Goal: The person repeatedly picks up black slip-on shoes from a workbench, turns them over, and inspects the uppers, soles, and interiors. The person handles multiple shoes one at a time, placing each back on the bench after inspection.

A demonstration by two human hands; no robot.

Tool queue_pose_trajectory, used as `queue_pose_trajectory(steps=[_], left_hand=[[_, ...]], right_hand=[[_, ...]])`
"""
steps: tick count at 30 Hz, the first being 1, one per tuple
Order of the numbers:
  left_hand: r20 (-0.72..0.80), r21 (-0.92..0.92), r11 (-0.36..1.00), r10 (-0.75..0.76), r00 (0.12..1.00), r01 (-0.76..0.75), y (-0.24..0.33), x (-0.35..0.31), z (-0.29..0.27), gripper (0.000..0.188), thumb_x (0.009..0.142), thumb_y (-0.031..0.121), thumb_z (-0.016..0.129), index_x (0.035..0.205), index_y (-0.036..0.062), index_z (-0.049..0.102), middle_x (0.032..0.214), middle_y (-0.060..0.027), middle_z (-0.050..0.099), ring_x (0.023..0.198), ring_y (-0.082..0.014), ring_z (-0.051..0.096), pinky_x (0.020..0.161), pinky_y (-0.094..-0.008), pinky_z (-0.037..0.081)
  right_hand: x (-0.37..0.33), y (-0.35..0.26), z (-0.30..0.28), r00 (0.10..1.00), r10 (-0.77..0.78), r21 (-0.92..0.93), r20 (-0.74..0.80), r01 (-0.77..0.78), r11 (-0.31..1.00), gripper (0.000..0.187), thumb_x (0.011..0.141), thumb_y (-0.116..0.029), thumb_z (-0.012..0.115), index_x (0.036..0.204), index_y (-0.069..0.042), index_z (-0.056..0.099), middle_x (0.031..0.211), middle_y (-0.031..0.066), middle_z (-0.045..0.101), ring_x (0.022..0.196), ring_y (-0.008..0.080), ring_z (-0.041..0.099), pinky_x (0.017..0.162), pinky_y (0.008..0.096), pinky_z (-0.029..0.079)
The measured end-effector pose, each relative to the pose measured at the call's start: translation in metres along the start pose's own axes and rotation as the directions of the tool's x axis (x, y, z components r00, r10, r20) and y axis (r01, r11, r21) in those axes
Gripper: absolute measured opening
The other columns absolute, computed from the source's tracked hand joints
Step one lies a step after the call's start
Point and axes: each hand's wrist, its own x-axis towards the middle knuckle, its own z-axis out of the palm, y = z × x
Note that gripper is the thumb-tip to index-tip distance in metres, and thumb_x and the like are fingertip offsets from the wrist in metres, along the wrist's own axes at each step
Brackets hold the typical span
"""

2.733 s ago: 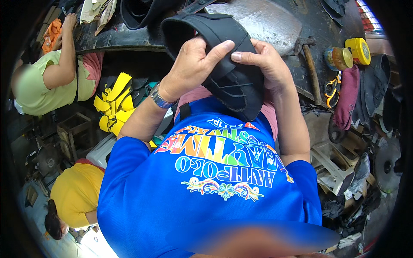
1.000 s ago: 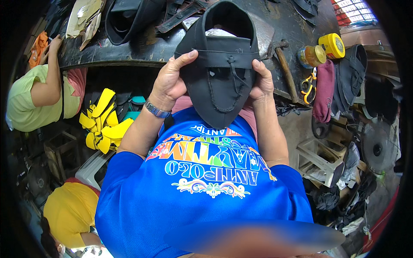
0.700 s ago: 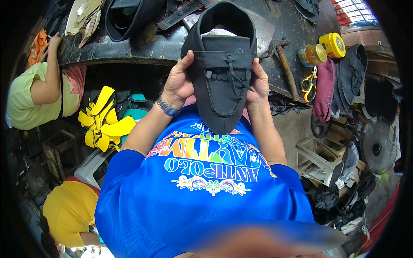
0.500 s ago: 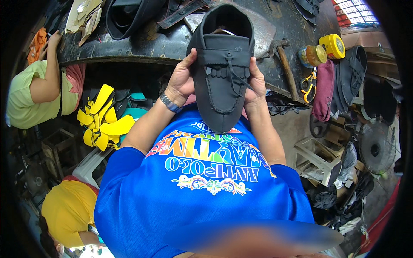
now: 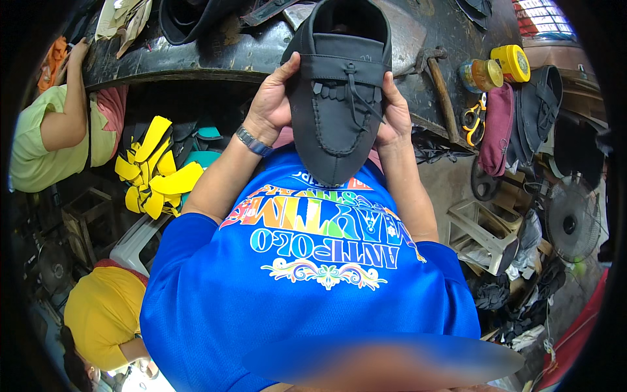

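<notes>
Between my two hands is a black moccasin-style shoe upper (image 5: 336, 127), its toe toward my chest and its opening away from me. A strap with a small lace tie and a short fringe crosses its front, above a stitched toe seam. My left hand (image 5: 273, 98), below a wristwatch (image 5: 253, 141), grips the left side with the thumb on top. On the opposite side my right hand (image 5: 395, 111) holds the edge, thumb up; its fingers are partly hidden behind the piece. Whether a sole is attached underneath cannot be seen.
Across the dark worktable (image 5: 196, 73) lie another black shoe piece (image 5: 186, 25) and a hammer (image 5: 441, 95). To the right are yellow-handled scissors (image 5: 475, 124), a jar (image 5: 480, 75) and a yellow tub (image 5: 510, 63). Yellow pieces (image 5: 157, 176) are piled at left, near a person (image 5: 55, 134).
The shoe upper has come slightly closer and appears a little larger, with both my hands still on it. The surroundings have shifted slightly in view.
</notes>
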Motion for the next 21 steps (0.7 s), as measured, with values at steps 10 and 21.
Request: queue_pose_trajectory(steps=[10, 21], left_hand=[[-0.061, 0.192, 0.978, 0.095, 0.994, -0.082, 0.0, -0.007, 0.024, 0.033, 0.097, 0.025, 0.065, 0.12, 0.0011, 0.065, 0.117, -0.0146, 0.069, 0.106, -0.0247, 0.068, 0.093, -0.0428, 0.056], [-0.1, 0.171, 0.981, 0.115, 0.988, -0.096, 0.005, -0.005, 0.027, 0.029, 0.096, 0.019, 0.067, 0.117, 0.0001, 0.065, 0.115, -0.0135, 0.07, 0.099, -0.0233, 0.071, 0.09, -0.0402, 0.058]], right_hand=[[-0.007, -0.005, 0.001, 0.999, 0.031, 0.048, 0.022, -0.032, 0.998, 0.046, 0.094, -0.024, 0.067, 0.13, 0.003, 0.056, 0.129, 0.0218, 0.062, 0.117, 0.0353, 0.062, 0.103, 0.0529, 0.048], [-0.012, -0.011, 0.015, 0.999, -0.038, -0.128, 0.016, 0.04, 0.991, 0.04, 0.087, -0.007, 0.068, 0.125, 0.003, 0.059, 0.119, 0.0188, 0.067, 0.108, 0.0309, 0.066, 0.099, 0.0481, 0.052]])
